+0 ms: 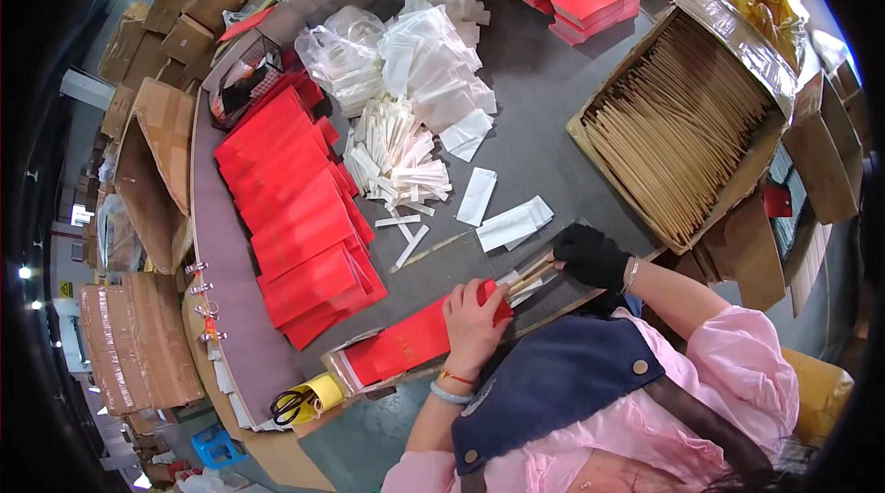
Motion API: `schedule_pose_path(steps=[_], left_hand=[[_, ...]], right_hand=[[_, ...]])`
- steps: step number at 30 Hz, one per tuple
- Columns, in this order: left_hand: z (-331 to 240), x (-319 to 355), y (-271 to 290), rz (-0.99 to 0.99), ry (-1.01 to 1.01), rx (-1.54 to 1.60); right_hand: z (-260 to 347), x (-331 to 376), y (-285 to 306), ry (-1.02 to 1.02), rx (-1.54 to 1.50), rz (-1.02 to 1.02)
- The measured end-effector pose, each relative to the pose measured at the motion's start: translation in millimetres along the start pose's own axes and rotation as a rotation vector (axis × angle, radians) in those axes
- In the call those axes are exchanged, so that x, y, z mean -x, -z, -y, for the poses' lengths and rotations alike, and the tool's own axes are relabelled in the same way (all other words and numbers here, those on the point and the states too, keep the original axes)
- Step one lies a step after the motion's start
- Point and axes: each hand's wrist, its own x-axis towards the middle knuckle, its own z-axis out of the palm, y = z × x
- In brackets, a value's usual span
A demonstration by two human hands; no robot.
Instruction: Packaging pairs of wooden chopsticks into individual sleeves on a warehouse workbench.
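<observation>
A long red paper sleeve (396, 346) lies along the table's near edge on a shallow cardboard tray (341, 371). My bare left hand (473, 329) is closed over the sleeve's right end, thumb and fingers pressing on it. My right hand (590, 258), in a black glove with bare fingertips, pinches the far ends of a few thin wooden sticks (532, 270). White paper strips (525, 288) lie along the sticks, and both reach toward the sleeve's open end. Whether they are inside it is hidden by my left hand. Just beyond lie flat white packets (514, 223).
Overlapping red sleeves (300, 207) are fanned out at left. White strips (396, 157) and white packets (429, 60) are heaped mid-table. A carton of brown sticks (678, 124) stands at right, red stacks (595, 5) at the back. Black-handled scissors (290, 405) sit in a yellow holder (323, 393).
</observation>
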Motion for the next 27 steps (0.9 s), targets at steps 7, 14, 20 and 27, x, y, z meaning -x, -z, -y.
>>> schedule_pose_path(steps=[7, 14, 20, 27], left_hand=[[2, 2, -2, -0.048, 0.001, -0.026], [4, -11, 4, -0.089, 0.001, 0.059], [-7, -34, 43, 0.18, -0.139, -0.107], [97, -16, 116, -0.248, 0.076, -0.612]], right_hand=[[-11, 6, -19, -0.372, -0.068, -0.143], [49, -23, -49, -0.329, -0.562, 0.036], [48, -42, 7, 0.03, 0.341, 0.362], [56, -40, 53, -0.141, 0.331, 0.087]])
